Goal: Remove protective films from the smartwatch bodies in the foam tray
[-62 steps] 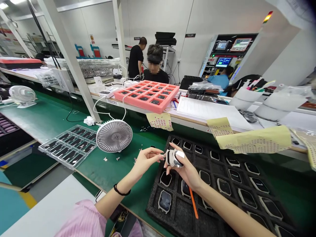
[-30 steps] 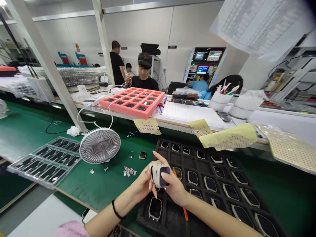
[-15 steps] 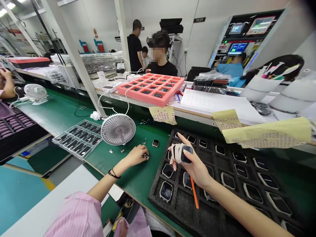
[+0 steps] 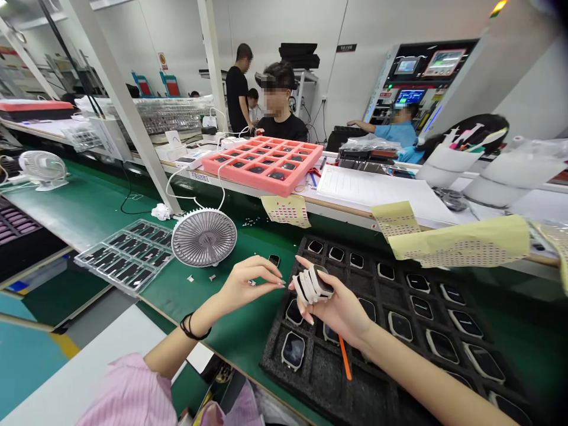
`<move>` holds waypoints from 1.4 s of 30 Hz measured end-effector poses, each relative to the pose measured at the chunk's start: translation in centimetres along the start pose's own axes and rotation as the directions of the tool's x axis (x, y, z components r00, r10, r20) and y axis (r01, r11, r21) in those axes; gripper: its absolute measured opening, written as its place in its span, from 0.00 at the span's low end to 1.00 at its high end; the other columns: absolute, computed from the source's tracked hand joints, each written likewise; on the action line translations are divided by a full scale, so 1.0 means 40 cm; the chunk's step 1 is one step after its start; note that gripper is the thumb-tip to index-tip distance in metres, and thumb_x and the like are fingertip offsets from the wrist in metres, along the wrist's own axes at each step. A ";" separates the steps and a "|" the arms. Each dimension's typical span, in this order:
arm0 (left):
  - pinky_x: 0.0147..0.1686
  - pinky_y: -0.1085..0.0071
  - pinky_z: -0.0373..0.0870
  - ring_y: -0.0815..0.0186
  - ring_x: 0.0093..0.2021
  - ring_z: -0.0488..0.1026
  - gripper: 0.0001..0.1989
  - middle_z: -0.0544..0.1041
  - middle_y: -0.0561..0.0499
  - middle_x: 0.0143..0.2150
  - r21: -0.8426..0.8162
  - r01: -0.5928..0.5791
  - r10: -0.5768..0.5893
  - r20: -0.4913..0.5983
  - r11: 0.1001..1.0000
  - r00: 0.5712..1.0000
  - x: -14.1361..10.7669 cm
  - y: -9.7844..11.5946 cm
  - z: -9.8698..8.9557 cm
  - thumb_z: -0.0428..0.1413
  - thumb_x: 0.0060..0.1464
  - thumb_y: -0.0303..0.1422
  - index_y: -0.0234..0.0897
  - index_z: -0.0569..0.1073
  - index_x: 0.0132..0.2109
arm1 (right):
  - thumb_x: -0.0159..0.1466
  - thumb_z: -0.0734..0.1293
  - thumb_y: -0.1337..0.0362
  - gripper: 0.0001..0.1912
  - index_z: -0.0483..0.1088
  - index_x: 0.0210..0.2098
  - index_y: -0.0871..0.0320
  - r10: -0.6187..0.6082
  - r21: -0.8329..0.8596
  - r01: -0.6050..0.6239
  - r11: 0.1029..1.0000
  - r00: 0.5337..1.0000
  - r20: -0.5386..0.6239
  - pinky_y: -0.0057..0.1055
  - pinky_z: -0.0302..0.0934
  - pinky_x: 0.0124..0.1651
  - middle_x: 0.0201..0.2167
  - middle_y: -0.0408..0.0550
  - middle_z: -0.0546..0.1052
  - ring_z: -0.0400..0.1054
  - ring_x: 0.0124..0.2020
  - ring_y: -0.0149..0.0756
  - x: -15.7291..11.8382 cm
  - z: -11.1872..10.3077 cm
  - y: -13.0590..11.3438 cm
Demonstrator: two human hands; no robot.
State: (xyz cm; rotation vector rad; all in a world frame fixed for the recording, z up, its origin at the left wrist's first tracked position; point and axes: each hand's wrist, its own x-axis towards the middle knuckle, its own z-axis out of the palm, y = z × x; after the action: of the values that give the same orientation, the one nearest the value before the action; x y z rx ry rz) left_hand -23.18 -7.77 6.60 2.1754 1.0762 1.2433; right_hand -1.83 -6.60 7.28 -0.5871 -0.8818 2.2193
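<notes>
Left fingers (image 4: 268, 288) pinched on what seems a small piece (image 4: 283, 283), right fingers (image 4: 306, 313) clamped around stacked watches (image 4: 312, 286)

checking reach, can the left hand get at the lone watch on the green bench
Probably yes: the lone watch lies just beyond the left hand with nothing seen between them, though its finger and thumb pinch a small piece.

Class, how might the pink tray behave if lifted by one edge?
The pink tray is probably light for its size, since its thick walls look like foam. The dark pieces could slide if it tilts, as no cover shows over them.
</notes>
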 end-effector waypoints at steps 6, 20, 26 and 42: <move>0.40 0.69 0.69 0.66 0.35 0.73 0.14 0.78 0.44 0.34 0.075 -0.124 0.108 0.190 0.989 0.976 0.038 0.061 -0.006 0.55 0.56 0.43 0.41 0.80 0.32 | 0.63 0.57 0.54 0.32 0.46 0.64 0.54 0.125 0.022 -0.128 0.991 0.985 0.116 0.29 0.58 0.20 0.27 0.46 0.71 0.68 0.24 0.38 -0.002 0.005 0.018; 0.47 0.72 0.67 0.67 0.44 0.71 0.04 0.72 0.47 0.39 -0.257 -0.112 0.187 0.286 0.960 0.940 0.027 0.058 -0.004 0.60 0.51 0.34 0.38 0.78 0.34 | 0.62 0.58 0.53 0.16 0.64 0.37 0.62 0.211 0.013 -0.219 0.976 0.955 0.209 0.26 0.59 0.20 0.24 0.49 0.72 0.69 0.22 0.35 -0.013 -0.001 0.033; 0.47 0.72 0.65 0.66 0.47 0.65 0.19 0.66 0.46 0.47 -0.253 0.145 -0.028 0.414 0.957 0.910 0.019 0.060 0.009 0.65 0.44 0.38 0.35 0.64 0.35 | 0.60 0.63 0.54 0.24 0.58 0.51 0.58 0.259 -0.185 -0.230 0.956 0.953 0.155 0.25 0.61 0.19 0.28 0.45 0.71 0.70 0.22 0.34 -0.041 0.007 0.056; 0.44 0.73 0.64 0.65 0.42 0.69 0.11 0.72 0.48 0.42 0.337 0.339 -0.458 0.388 0.878 0.800 -0.043 -0.147 -0.028 0.53 0.58 0.39 0.37 0.71 0.43 | 0.59 0.63 0.52 0.47 0.30 0.67 0.55 0.352 -0.149 -0.350 0.925 0.936 -0.016 0.26 0.57 0.21 0.36 0.52 0.73 0.70 0.23 0.35 -0.083 0.008 0.099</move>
State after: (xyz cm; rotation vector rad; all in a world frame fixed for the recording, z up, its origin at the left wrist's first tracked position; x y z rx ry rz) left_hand -27.13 -5.50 2.35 2.0988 1.4387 0.3855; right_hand -1.42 -11.31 5.16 -0.8632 -1.0211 2.4889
